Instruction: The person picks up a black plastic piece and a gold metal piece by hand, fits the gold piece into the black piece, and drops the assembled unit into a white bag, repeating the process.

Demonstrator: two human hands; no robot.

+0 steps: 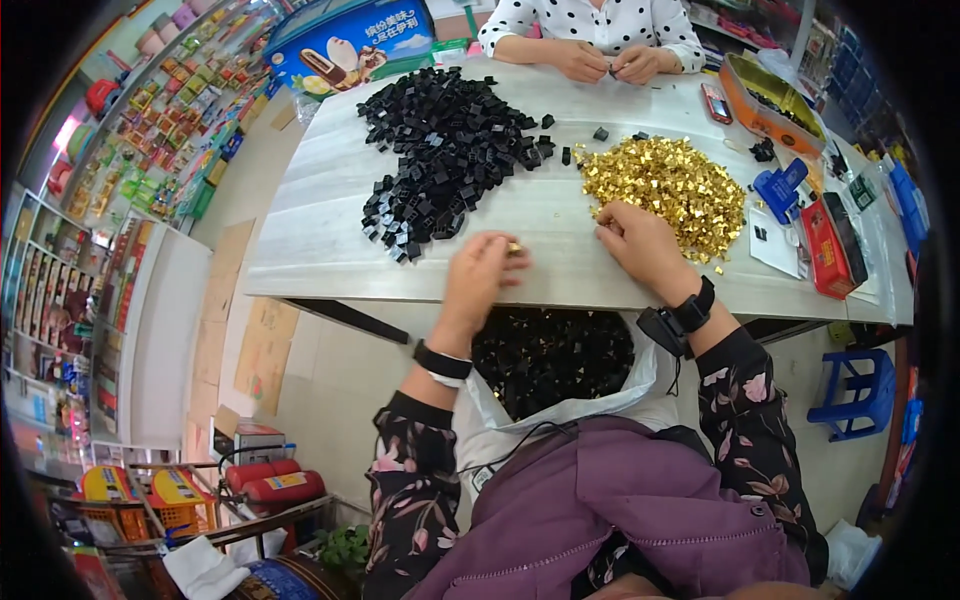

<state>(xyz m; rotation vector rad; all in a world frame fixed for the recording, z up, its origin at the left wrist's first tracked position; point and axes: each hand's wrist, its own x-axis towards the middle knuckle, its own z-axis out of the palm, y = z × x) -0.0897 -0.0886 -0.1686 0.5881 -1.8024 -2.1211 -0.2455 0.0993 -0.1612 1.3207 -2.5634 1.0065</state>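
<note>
My left hand [484, 277] is over the near edge of the table, slightly blurred, its fingers closed around a small gold-coloured piece [515, 248]. Whether a black piece is in there too is hidden. At the near left edge of a heap of shiny gold metal pieces [680, 190], my right hand [640, 238] has its fingertips pressed together; what they hold, if anything, cannot be made out. A big pile of small black plastic pieces [440, 150] lies to the left. Below the table edge, between my forearms, a white sack [645, 375] holds many black pieces with gold bits.
Across the table [330, 215], a person in a dotted shirt works with both hands [610, 65]. To the right are an orange tin [745, 95], a phone [716, 103], a blue clip-like object [780, 188] and a red box [826, 245]. A blue stool [855, 395] stands on the floor.
</note>
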